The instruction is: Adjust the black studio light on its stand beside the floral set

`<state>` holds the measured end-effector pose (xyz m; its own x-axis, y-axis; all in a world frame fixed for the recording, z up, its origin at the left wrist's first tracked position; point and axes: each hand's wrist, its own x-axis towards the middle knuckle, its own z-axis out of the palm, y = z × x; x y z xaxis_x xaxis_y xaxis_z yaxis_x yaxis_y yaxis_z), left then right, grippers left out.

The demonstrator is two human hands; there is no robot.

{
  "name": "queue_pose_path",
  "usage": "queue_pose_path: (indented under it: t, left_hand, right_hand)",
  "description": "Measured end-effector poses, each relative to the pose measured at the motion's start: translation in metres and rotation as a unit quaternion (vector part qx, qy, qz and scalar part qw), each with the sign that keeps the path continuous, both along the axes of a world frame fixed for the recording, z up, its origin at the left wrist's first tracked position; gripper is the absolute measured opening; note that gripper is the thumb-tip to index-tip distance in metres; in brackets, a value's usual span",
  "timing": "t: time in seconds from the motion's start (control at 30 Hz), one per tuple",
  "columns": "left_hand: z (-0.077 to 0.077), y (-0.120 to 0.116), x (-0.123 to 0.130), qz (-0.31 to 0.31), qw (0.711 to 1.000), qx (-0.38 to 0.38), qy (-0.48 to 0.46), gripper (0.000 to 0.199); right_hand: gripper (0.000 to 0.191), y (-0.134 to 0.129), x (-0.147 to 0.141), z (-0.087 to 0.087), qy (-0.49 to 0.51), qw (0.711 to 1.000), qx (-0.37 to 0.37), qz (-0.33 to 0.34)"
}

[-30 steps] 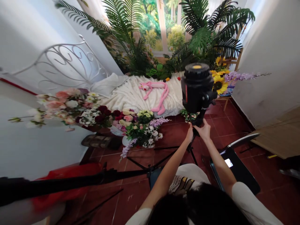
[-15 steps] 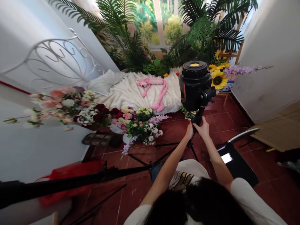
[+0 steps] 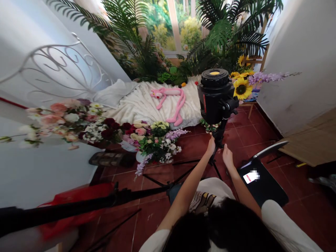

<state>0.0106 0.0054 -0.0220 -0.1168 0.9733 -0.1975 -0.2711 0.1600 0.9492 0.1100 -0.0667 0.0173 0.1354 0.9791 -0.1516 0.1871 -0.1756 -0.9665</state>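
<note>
A black studio light (image 3: 214, 92) stands upright on a black light stand (image 3: 218, 138) in front of me. My left hand (image 3: 210, 146) is closed around the stand's pole just below the light's mount. Lower and to the right, my right hand (image 3: 228, 156) has its fingers drawn together at a small dark knob on the pole's side. The knob itself is mostly covered by the fingertips.
A pink plush toy (image 3: 169, 92) lies on a bed with a cream blanket (image 3: 133, 105). Artificial flowers (image 3: 157, 140) stand at left. Another black pole (image 3: 78, 203) crosses the lower left. A phone (image 3: 249, 176) rests on a black chair (image 3: 270, 192) at right.
My right hand has come off the pole beside my left hand and moved down to the knob. My left hand stays on the pole. The view has shifted slightly.
</note>
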Motion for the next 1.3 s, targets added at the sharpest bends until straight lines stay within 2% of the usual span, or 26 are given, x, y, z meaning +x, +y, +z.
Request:
queue_pose_path:
  t: [0.07, 0.13, 0.2, 0.27, 0.3, 0.33, 0.37, 0.43, 0.57, 0.63, 0.7, 0.73, 0.8, 0.87, 0.9, 0.97, 1.0, 1.1, 1.13, 1.17, 1.2, 1.23, 1.3]
  left_hand:
    - [0.001, 0.0, 0.0, 0.006, 1.0, 0.0, 0.007, 0.049]
    - [0.003, 0.001, -0.001, 0.022, 1.0, 0.012, 0.019, 0.043]
    - [0.005, 0.002, -0.001, 0.028, 0.999, 0.017, 0.028, 0.041]
    - [0.008, 0.002, -0.002, 0.023, 0.999, 0.014, 0.031, 0.04]
    - [0.01, 0.002, -0.001, 0.023, 0.999, 0.011, 0.032, 0.04]
    - [0.012, 0.002, -0.001, 0.023, 0.999, 0.006, 0.033, 0.041]
    - [0.014, 0.001, 0.0, 0.022, 0.999, 0.0, 0.035, 0.041]
    - [0.02, -0.003, 0.001, 0.016, 0.999, -0.007, 0.046, 0.042]
    - [0.028, -0.028, -0.011, 0.004, 0.994, 0.07, 0.088, 0.036]
    - [0.028, -0.052, -0.031, -0.001, 0.989, 0.11, 0.102, 0.037]
    - [0.025, -0.08, -0.061, 0.01, 0.986, 0.11, 0.124, 0.038]
    - [0.024, -0.096, -0.078, 0.038, 0.984, 0.101, 0.145, 0.038]
    - [0.022, -0.128, -0.115, 0.136, 0.971, 0.075, 0.181, 0.039]
    - [0.024, -0.161, -0.15, 0.262, 0.938, 0.053, 0.22, 0.038]
    - [0.027, -0.177, -0.165, 0.328, 0.912, 0.043, 0.243, 0.038]
    - [0.036, -0.21, -0.191, 0.461, 0.836, 0.021, 0.299, 0.036]
    - [0.041, -0.225, -0.202, 0.528, 0.785, 0.008, 0.325, 0.035]
    - [0.055, -0.261, -0.224, 0.694, 0.622, -0.022, 0.361, 0.032]
    - [0.059, -0.27, -0.229, 0.725, 0.586, -0.023, 0.362, 0.031]
    - [0.062, -0.276, -0.234, 0.741, 0.565, -0.019, 0.361, 0.031]
    - [0.065, -0.28, -0.238, 0.743, 0.562, -0.015, 0.363, 0.032]
    - [0.066, -0.281, -0.242, 0.732, 0.573, -0.011, 0.368, 0.035]
    - [0.067, -0.281, -0.25, 0.695, 0.615, -0.005, 0.373, 0.04]
  right_hand:
    - [0.038, 0.006, -0.005, 0.002, 0.142, 0.988, -0.062, -0.007]
    - [0.031, 0.011, -0.005, 0.004, 0.311, 0.944, -0.11, 0.016]
    - [0.027, 0.013, -0.003, 0.006, 0.493, 0.857, -0.147, 0.038]
    - [0.026, 0.013, 0.0, 0.009, 0.646, 0.741, -0.182, 0.033]
    - [0.025, 0.012, 0.001, 0.009, 0.684, 0.703, -0.193, 0.023]
    - [0.025, 0.011, 0.0, 0.01, 0.705, 0.68, -0.2, 0.013]
    - [0.024, 0.01, -0.001, 0.01, 0.713, 0.671, -0.203, 0.004]
    - [0.022, 0.008, -0.007, 0.009, 0.699, 0.688, -0.197, -0.018]
    - [0.018, 0.003, -0.034, 0.008, 0.581, 0.784, -0.202, -0.088]
    - [0.016, -0.002, -0.051, 0.008, 0.525, 0.811, -0.242, -0.09]
    - [0.013, -0.007, -0.069, 0.009, 0.477, 0.831, -0.28, -0.055]
    - [0.012, -0.01, -0.078, 0.01, 0.453, 0.843, -0.29, -0.028]
    - [0.01, -0.014, -0.097, 0.012, 0.401, 0.866, -0.297, 0.038]
    - [0.011, -0.018, -0.119, 0.014, 0.356, 0.877, -0.301, 0.113]
    - [0.012, -0.02, -0.131, 0.016, 0.336, 0.878, -0.303, 0.153]
    - [0.013, -0.024, -0.158, 0.02, 0.296, 0.873, -0.298, 0.246]
    - [0.013, -0.027, -0.173, 0.023, 0.275, 0.866, -0.289, 0.301]
    - [0.015, -0.037, -0.223, 0.035, 0.203, 0.822, -0.25, 0.47]
    - [0.016, -0.041, -0.242, 0.04, 0.178, 0.802, -0.238, 0.519]
    - [0.017, -0.044, -0.262, 0.045, 0.153, 0.782, -0.225, 0.561]
    - [0.02, -0.046, -0.282, 0.051, 0.128, 0.764, -0.213, 0.596]
    - [0.023, -0.048, -0.303, 0.057, 0.103, 0.745, -0.199, 0.628]
    - [0.032, -0.048, -0.343, 0.071, 0.051, 0.703, -0.176, 0.687]
